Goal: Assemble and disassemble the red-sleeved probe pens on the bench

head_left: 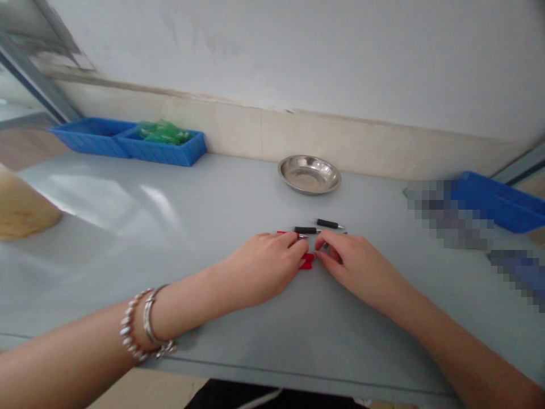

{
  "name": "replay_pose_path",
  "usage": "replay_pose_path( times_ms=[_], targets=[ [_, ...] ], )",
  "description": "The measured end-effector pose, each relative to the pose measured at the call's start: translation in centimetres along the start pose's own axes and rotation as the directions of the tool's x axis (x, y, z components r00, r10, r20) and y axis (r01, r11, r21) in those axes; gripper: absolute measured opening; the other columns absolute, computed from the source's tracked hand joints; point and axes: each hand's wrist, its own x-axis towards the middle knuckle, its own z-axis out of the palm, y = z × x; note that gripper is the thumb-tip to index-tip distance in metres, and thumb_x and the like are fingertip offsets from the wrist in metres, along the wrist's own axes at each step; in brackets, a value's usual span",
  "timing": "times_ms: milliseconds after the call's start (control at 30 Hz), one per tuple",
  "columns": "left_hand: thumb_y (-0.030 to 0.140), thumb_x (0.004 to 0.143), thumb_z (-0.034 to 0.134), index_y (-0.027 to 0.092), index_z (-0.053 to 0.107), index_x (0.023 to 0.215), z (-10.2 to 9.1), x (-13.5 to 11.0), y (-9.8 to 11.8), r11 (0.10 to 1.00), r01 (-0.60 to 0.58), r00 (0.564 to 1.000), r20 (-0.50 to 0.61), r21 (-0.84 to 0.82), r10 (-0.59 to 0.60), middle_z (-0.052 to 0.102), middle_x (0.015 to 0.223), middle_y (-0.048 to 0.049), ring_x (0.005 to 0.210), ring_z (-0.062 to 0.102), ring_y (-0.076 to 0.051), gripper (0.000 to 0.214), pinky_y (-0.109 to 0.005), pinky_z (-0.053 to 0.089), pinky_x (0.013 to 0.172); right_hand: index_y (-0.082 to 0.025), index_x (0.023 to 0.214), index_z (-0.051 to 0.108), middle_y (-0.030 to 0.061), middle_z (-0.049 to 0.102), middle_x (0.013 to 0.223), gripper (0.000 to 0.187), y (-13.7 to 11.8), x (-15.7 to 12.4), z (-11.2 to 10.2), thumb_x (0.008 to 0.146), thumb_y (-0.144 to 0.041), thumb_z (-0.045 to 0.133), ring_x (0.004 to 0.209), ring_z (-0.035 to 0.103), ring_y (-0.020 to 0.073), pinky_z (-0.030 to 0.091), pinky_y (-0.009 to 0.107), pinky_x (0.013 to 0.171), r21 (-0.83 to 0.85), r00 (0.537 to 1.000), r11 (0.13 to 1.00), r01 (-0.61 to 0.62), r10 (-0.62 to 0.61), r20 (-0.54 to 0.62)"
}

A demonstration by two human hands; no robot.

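Note:
My left hand (276,260) is closed, palm down, on small red pen parts (307,261) that stick out past its fingertips. Facing it, my right hand (355,258) has thumb and forefinger curled toward each other. Something small and dark shows between those fingers, too hidden to name. Just beyond the hands lie a pen piece with a black grip (327,224) and another black-gripped piece (306,230), both with metal tips. A red pen piece (301,235) with a metal tip lies partly behind my left fingers.
A shallow metal bowl (310,175) stands near the wall. Blue bins (170,153) at the back left hold green packets (164,132). Another blue bin (502,201) sits at the right, beside blurred-out items. A yellowish rounded object (25,207) is at the left edge.

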Motion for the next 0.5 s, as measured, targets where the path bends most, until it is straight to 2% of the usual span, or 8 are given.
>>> replay_pose_path(
  times_ms=[167, 400, 500],
  targets=[
    [0.023, 0.089, 0.036, 0.014, 0.051, 0.092, -0.17, 0.09, -0.07, 0.999, 0.021, 1.0, 0.021, -0.026, -0.021, 0.055, 0.086, -0.0068, 0.072, 0.056, -0.018, 0.017, -0.031, 0.047, 0.065, -0.019, 0.08, 0.052, -0.0029, 0.048, 0.059, 0.006, -0.04, 0.01, -0.06, 0.082, -0.019, 0.046, 0.055, 0.044, 0.0114, 0.028, 0.024, 0.053, 0.005, 1.0, 1.0, -0.016, 0.016, -0.026],
    [0.023, 0.088, 0.036, 0.013, 0.051, 0.093, -0.22, 0.15, -0.14, 0.997, 0.048, 0.998, 0.04, -0.067, -0.045, 0.055, 0.086, -0.0066, 0.071, 0.055, -0.017, 0.018, -0.029, 0.045, 0.063, -0.018, 0.08, 0.052, -0.0028, 0.048, 0.059, 0.006, 0.29, 0.08, -0.02, 0.081, -0.023, 0.048, 0.054, 0.044, 0.0117, 0.03, 0.024, 0.053, 0.024, 0.967, 0.998, -0.052, 0.056, -0.247],
    [0.023, 0.089, 0.036, 0.014, 0.051, 0.093, -0.07, 0.16, -0.21, 0.997, 0.048, 0.999, 0.026, -0.066, -0.046, 0.054, 0.086, -0.0062, 0.07, 0.055, -0.017, 0.019, -0.029, 0.045, 0.063, -0.018, 0.084, 0.054, -0.0009, 0.051, 0.065, 0.01, 0.75, 0.3, 0.16, 0.08, -0.026, 0.049, 0.057, 0.046, 0.0128, 0.032, 0.025, 0.055, -0.006, 0.954, 0.999, -0.034, 0.031, -0.297]
  ],
)
